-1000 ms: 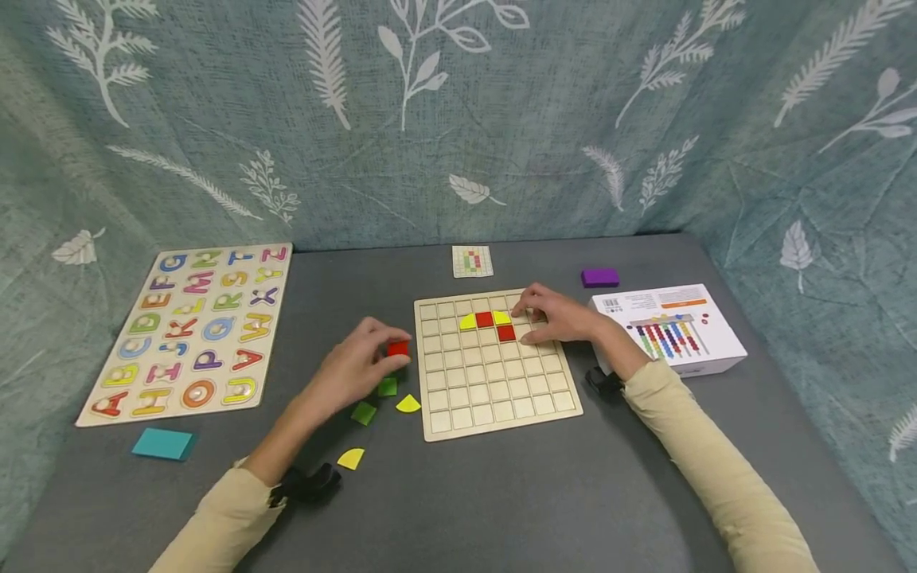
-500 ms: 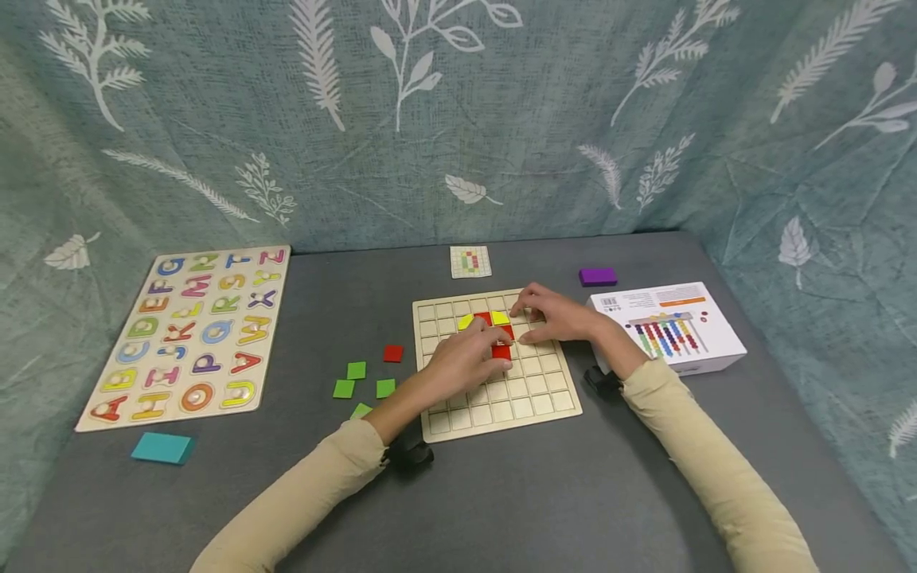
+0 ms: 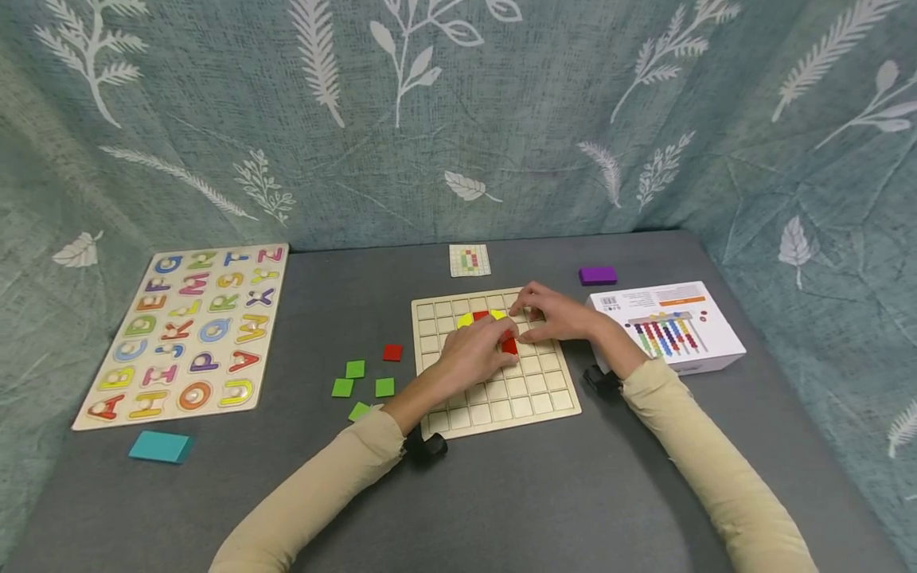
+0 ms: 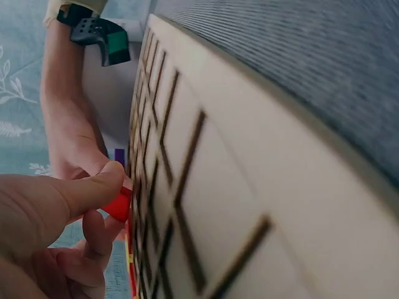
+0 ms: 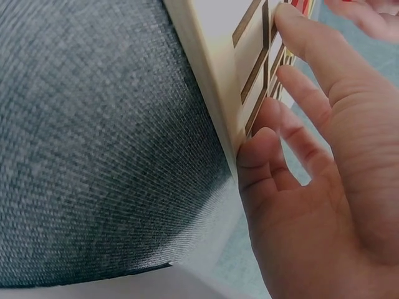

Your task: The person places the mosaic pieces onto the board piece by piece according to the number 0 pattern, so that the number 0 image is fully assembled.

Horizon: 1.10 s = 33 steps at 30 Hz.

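While the left hand (image 3: 476,356) pinches a small, flat red tile (image 4: 118,205) (thumb on top), it hovers over the wooden grid board (image 3: 530,394). Right hand (image 3: 562,314) fingers rest spread on the board's far edge.

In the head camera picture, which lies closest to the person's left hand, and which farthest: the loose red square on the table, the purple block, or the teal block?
From the left hand, on the grid board:
1. Loose red square, just off the board's left edge.
2. Purple block, behind the board on the right.
3. Teal block, at the near left, below the alphabet puzzle.
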Each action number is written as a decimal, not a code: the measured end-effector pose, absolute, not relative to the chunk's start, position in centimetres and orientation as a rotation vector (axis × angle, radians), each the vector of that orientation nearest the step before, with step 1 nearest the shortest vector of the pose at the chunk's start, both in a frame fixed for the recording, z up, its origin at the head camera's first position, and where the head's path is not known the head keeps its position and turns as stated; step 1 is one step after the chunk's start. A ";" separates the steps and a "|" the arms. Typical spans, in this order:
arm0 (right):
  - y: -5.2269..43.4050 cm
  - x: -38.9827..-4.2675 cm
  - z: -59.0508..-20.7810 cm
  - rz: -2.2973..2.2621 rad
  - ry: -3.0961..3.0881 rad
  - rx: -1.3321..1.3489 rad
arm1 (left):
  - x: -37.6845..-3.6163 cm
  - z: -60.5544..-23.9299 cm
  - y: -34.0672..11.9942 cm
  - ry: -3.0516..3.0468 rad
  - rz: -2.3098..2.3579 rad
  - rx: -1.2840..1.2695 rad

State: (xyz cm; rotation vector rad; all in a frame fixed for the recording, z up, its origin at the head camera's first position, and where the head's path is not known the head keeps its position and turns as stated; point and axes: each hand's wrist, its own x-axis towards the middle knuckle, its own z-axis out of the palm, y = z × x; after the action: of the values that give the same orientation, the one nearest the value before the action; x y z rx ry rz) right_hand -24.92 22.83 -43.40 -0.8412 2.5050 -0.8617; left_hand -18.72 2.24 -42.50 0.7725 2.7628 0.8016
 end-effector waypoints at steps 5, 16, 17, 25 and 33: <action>22.9 -25.0 -43.3 -0.862 2.505 -0.850 | -18.7 -42.7 2.2 2.810 0.771 0.793; 22.9 -24.9 -43.1 -0.870 2.508 -0.862 | -18.8 -42.7 2.1 2.874 0.706 0.840; 22.9 -24.9 -43.1 -0.871 2.506 -0.864 | -18.8 -42.7 2.1 2.877 0.696 0.844; 22.9 -25.0 -43.1 -0.877 2.495 -0.868 | -18.8 -42.8 2.1 2.890 0.651 0.833; 23.0 -25.0 -43.4 -0.872 2.491 -0.851 | -19.0 -42.9 2.2 2.890 0.582 0.872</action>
State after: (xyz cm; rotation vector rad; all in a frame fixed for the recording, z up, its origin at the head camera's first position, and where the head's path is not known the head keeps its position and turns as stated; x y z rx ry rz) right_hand -24.96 23.01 -43.36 -0.8509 2.4905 -0.8724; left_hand -18.97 2.18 -42.94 0.8717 2.8902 0.5819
